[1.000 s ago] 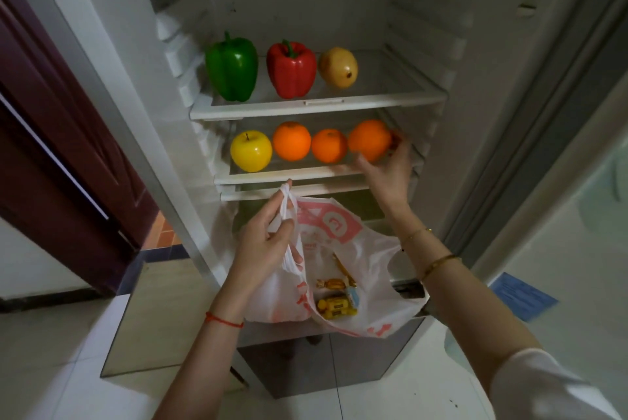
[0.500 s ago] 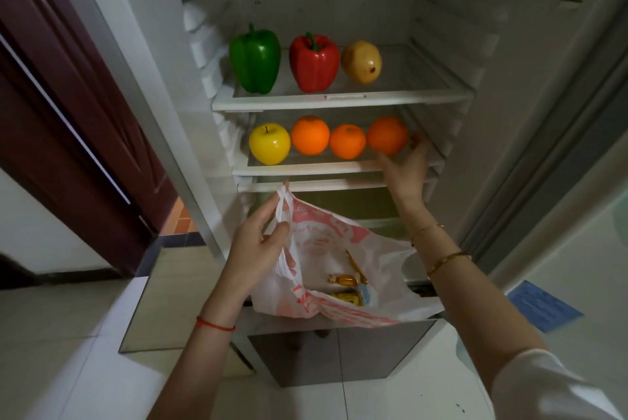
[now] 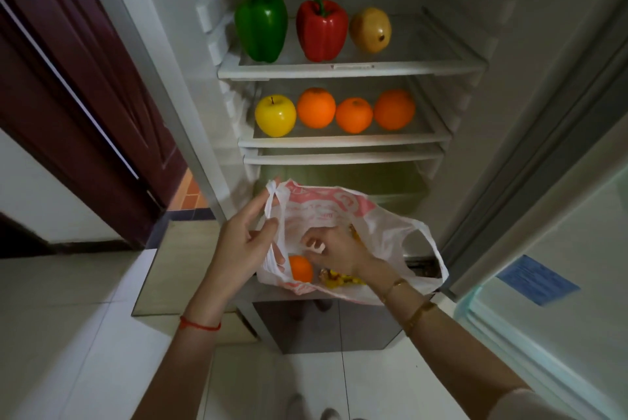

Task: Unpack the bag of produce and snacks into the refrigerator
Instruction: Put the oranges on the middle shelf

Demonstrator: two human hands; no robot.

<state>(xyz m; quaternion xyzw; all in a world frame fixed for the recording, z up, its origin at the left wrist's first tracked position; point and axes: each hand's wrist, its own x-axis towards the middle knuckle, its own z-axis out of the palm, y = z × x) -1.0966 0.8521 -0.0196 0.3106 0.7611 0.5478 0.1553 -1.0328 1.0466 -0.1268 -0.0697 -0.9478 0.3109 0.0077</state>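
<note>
I pinch the handle of the thin white-and-pink plastic bag (image 3: 339, 212) in my left hand (image 3: 243, 246), holding its mouth wide. My right hand (image 3: 334, 248) is inside, fingers curled, seemingly empty; the smooth round orange (image 3: 300, 268) lies at seven o'clock of it, crinkly yellow-wrapped snacks (image 3: 339, 278) at six. I'd cup the orange fully, then lift toward the white refrigerator shelf (image 3: 343, 141) at twelve.

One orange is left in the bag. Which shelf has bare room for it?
Top shelf: bare right of the pear. Second shelf: a narrower strip right of the last orange; its left is crowded from the yellow apple on.
</note>
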